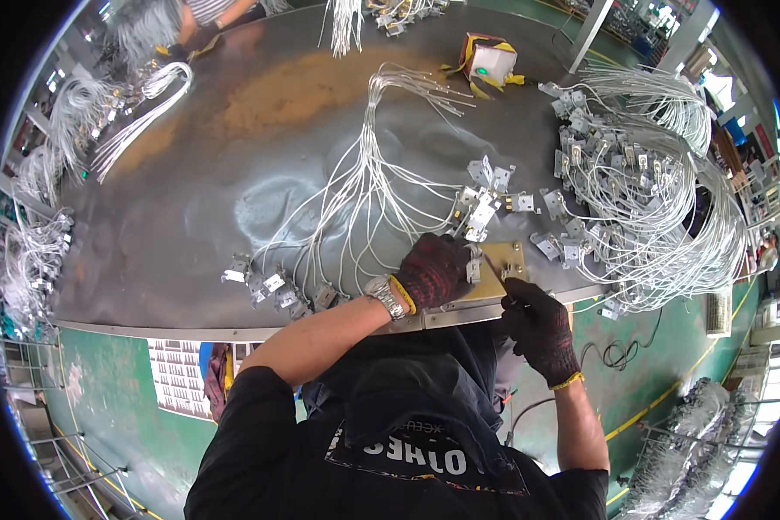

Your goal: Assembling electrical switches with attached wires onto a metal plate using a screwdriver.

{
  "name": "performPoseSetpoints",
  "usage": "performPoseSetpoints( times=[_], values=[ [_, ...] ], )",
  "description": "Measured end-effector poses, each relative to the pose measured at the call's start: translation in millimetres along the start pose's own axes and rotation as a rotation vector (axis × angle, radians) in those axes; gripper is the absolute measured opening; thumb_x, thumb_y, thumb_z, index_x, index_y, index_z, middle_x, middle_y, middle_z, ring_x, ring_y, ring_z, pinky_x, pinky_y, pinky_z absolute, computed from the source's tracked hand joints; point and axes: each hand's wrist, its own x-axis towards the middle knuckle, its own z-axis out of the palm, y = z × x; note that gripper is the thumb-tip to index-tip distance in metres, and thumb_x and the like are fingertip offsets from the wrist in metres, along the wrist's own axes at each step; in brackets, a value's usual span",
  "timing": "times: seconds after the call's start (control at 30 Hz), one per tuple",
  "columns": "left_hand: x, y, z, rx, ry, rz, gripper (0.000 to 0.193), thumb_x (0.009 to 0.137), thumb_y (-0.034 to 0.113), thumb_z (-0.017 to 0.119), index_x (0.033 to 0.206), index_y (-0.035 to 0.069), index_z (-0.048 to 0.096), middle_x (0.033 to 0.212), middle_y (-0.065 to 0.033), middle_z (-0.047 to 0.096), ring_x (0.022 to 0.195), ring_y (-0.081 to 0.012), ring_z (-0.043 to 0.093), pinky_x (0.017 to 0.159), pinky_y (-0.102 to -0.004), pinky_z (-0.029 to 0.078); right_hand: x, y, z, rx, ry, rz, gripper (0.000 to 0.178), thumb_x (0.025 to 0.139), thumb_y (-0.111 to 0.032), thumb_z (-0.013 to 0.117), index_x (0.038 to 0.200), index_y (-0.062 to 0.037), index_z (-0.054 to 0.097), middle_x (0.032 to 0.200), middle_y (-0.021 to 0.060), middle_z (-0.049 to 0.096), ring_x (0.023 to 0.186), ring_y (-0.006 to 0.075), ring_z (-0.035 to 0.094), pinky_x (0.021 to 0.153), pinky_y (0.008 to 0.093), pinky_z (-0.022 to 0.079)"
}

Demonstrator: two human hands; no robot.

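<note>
My left hand point(438, 270), in a dark red-and-black knit glove, is closed at the table's near edge, its fingers on a small metal bracket point(474, 265). The bracket sits at the left side of a brass-coloured plate point(504, 258). My right hand point(537, 328), gloved alike, is closed around a thin rod-like tool point(496, 270) slanting toward the bracket; its handle is hidden in the fist. Just beyond my left hand, more metal brackets point(478, 212) lie in a cluster. A bundle of white wires point(368, 143) fans from its tied neck toward them and toward brackets point(277, 286) at left.
A large heap of white wires with brackets point(641, 191) covers the table's right side. A taped box with a green light point(491, 65) stands at the back. Another wire bundle point(143, 121) lies far left, near a co-worker's arm point(230, 13). The metal table's edge point(191, 333) curves before me.
</note>
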Motion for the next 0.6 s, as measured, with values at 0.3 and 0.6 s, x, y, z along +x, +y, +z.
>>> performPoseSetpoints(
  times=[0.3,0.6],
  values=[
    [-13,0,-46,-0.163,-0.008,0.131,0.050,0.076,0.055,0.080,0.101,0.012,0.073,0.091,-0.0153,0.073,0.089,-0.0341,0.073,0.081,-0.0456,0.055,42,29,39,0.028,0.128,-0.204,0.037,0.088,-0.001,0.069,0.125,-0.0025,0.067,0.094,0.0034,0.067,0.074,0.0095,0.060,0.067,0.0271,0.052],
    [-38,-2,-49,-0.106,-0.292,0.103,0.072,0.075,0.077,0.070,0.091,0.007,0.074,0.081,-0.0185,0.072,0.083,-0.0393,0.072,0.078,-0.0474,0.056,146,-11,84,-0.465,0.202,-0.782,0.028,0.089,-0.014,0.068,0.115,-0.0074,0.064,0.102,0.0155,0.069,0.094,0.0396,0.065,0.079,0.0514,0.052]
  ],
)
